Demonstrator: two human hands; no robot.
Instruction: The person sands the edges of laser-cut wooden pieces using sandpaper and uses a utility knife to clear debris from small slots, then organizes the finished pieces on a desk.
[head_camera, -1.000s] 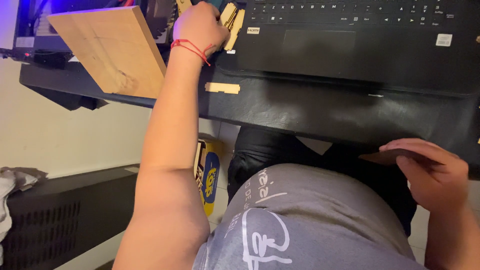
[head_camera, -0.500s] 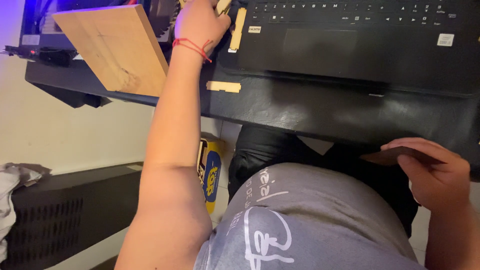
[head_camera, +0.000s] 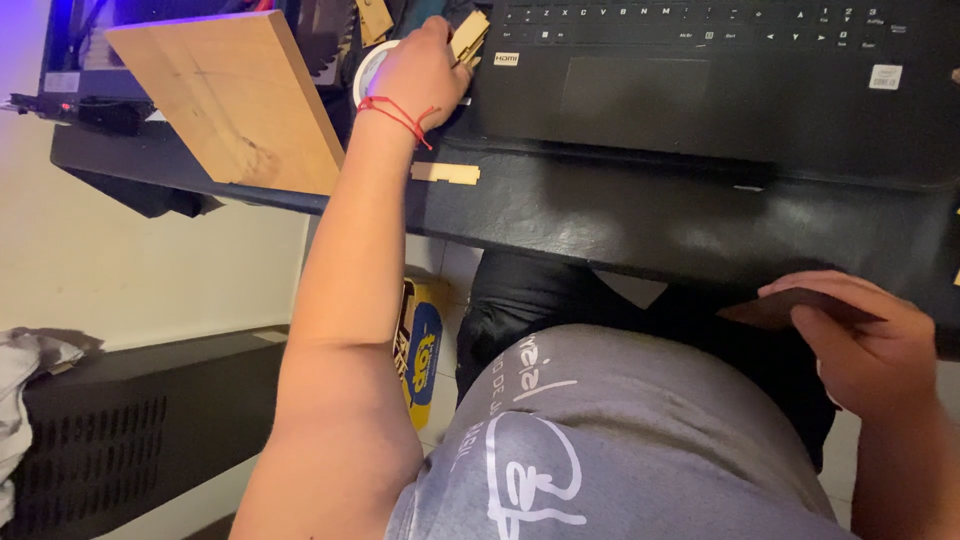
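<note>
**Head view: one hand on a tape roll, the other pinching a dark flat piece**

Head view looks down over a black, slightly glossy desk (head_camera: 620, 215) with a matte black laptop (head_camera: 720, 90) lying open on it. The left hand (head_camera: 420, 75), a thin red string tied round its wrist, reaches up to the far left corner of the laptop. Its fingers are curled over a white ring-shaped roll of tape (head_camera: 370, 65), closed on it from above. Just beside the knuckles lies a pale, notched strip of thin cut wood (head_camera: 468, 38), touching the laptop's edge. A second, smaller wooden strip (head_camera: 446, 173), flat with small tabs, lies on the bare desk below the wrist, apart from the hand.

To the left, a smooth plank of light wood (head_camera: 235, 95) with visible grain leans across the desk edge, tilted.

The right hand (head_camera: 860, 345) sits low at the near edge of the desk, over the lap. Thumb and fingers are pressed together on a thin, dark brown flat piece (head_camera: 775, 308) with a pointed corner; its material I cannot tell.

A grey printed shirt (head_camera: 620, 440) fills the foreground, and a yellow and blue package (head_camera: 420, 350) stands on the floor beneath.
</note>
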